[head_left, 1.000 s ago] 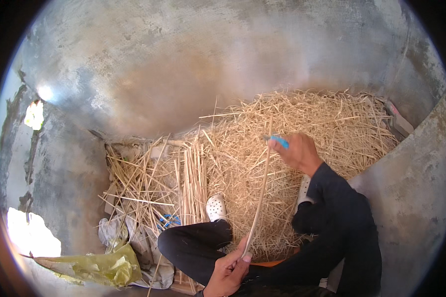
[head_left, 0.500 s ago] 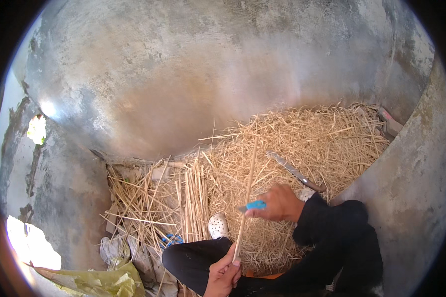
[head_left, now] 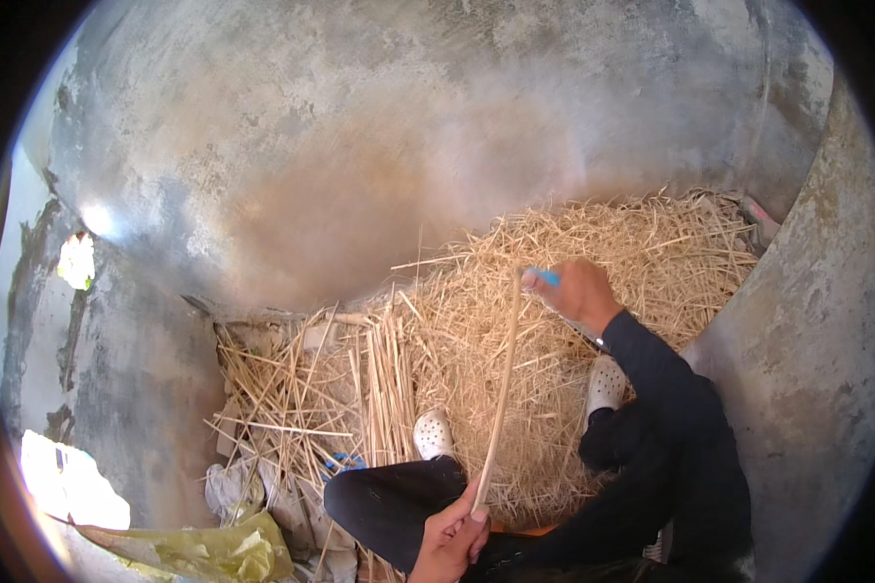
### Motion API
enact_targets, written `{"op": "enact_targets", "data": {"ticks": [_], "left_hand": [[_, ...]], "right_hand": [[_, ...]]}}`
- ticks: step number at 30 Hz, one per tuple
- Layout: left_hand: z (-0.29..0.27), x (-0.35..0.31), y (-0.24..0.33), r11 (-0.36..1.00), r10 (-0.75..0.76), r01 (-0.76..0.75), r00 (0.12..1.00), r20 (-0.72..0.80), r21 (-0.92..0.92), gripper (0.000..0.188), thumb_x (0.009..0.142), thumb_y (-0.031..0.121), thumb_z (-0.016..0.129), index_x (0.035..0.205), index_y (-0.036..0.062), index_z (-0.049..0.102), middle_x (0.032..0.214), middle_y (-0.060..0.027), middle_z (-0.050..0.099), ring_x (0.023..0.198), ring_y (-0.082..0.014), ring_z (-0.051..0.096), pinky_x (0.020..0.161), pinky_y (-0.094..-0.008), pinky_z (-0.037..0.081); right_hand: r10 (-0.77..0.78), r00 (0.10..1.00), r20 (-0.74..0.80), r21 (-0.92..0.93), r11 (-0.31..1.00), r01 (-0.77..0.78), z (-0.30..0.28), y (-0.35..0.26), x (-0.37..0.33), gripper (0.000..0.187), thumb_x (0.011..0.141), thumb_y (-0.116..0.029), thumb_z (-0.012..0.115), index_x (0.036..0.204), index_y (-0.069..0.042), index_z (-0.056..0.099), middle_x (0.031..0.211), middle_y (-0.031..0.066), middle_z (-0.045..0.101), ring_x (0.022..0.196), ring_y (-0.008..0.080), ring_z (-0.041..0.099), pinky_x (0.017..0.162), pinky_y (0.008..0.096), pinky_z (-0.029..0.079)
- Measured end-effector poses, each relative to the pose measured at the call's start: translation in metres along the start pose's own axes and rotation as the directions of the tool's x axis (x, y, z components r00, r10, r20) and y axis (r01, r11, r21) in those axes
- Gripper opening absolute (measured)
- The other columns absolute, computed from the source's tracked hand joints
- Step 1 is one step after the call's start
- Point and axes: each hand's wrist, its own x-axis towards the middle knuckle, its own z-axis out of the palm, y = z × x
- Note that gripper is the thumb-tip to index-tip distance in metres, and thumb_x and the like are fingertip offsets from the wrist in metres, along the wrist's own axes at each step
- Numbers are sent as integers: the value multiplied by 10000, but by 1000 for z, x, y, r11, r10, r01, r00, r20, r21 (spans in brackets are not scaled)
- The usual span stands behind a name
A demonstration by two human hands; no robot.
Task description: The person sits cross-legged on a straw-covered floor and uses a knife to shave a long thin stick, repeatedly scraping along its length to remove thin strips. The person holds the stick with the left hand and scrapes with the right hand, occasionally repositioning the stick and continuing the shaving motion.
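Observation:
My left hand (head_left: 452, 534) is closed round the lower end of a long, thin bamboo strip (head_left: 502, 408) in front of my lap. The strip slants upward and slightly to the right, its far end over the pile of pale shavings. In my right hand (head_left: 583, 293) is a small blue-handled knife (head_left: 545, 278), fist closed on the handle. The knife is at the far end of the strip; its blade is hardly visible from here. A larger, long-bladed knife lies on the shavings, now mostly hidden behind my right hand and forearm.
Curly shavings (head_left: 642, 243) are heaped against the concrete wall (head_left: 408, 126). To the left lie a row of cut strips (head_left: 389, 384) and loose, crossed sticks (head_left: 282, 398). Yellowish plastic sheeting (head_left: 233, 554) is at lower left. My white clogs (head_left: 433, 434) stand among the shavings.
My right hand has moved up and away along the strip with the blue-handled knife, from its middle to its far end. The left hand keeps its hold. My right clog now shows more.

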Motion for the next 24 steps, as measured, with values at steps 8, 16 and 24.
{"op": "enact_targets", "data": {"ticks": [8,16,24], "left_hand": [[-51,42,-6,962,172,-165,985,16,-217,502,1014,254,388,1450,22,295,541,-7,428,406,-69,372,417,-188,330],[-50,107,91,785,602,-604,796,64,140,355,1024,262,368,1280,27,442,557,4,471,454,-60,406,451,-189,330],[-43,117,201,494,868,-865,496,-2,90,287,1030,258,363,1206,56,465,695,-17,563,546,-69,500,529,-207,425]], "right_hand": [[53,999,-10,399,916,-44,-23,-18,-24,768,880,-716,396,475,-64,391,454,6,335,416,180,314,426,396,253],[-214,958,189,718,696,14,9,-88,-140,533,936,-463,520,670,-2,503,565,26,391,560,121,370,537,336,334],[-266,941,209,859,510,-47,-21,-117,-202,470,953,-417,512,719,-9,509,634,1,432,634,96,390,579,295,356]]}}
